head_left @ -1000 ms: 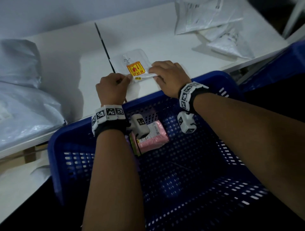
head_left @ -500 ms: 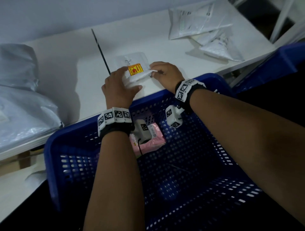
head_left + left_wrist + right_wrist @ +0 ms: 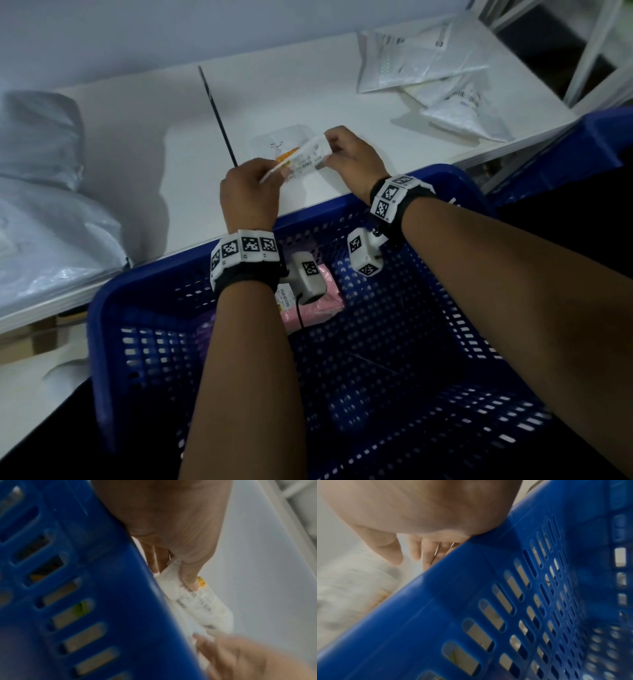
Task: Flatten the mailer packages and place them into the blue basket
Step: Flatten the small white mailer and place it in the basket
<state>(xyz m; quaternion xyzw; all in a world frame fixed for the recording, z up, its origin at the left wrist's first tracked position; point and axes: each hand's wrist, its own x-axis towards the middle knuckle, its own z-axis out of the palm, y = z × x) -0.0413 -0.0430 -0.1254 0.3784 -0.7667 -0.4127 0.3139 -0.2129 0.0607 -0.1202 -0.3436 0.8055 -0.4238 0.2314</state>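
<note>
A small white mailer (image 3: 301, 158) with an orange sticker and a printed label is lifted and tilted above the white table (image 3: 164, 144), just beyond the blue basket (image 3: 102, 329). My left hand (image 3: 251, 192) pinches its near left edge; my right hand (image 3: 346, 156) pinches its far right corner. In the left wrist view my thumb presses on the mailer (image 3: 199, 601) beside the basket wall (image 3: 102, 588). The right wrist view shows the blurred mailer (image 3: 351, 582) under my curled fingers (image 3: 426, 553) and the basket rim (image 3: 471, 574). A pink package (image 3: 325, 301) lies inside the basket.
More white mailers (image 3: 418, 58) lie at the table's far right. Large grey plastic bags (image 3: 44, 205) cover the left end. A thin dark rod (image 3: 217, 113) lies on the table behind my left hand. A second blue bin (image 3: 582, 150) stands to the right.
The mailer lay flat on the table under both hands; now both hands have pinched its ends and raised it off the table, tilted on edge.
</note>
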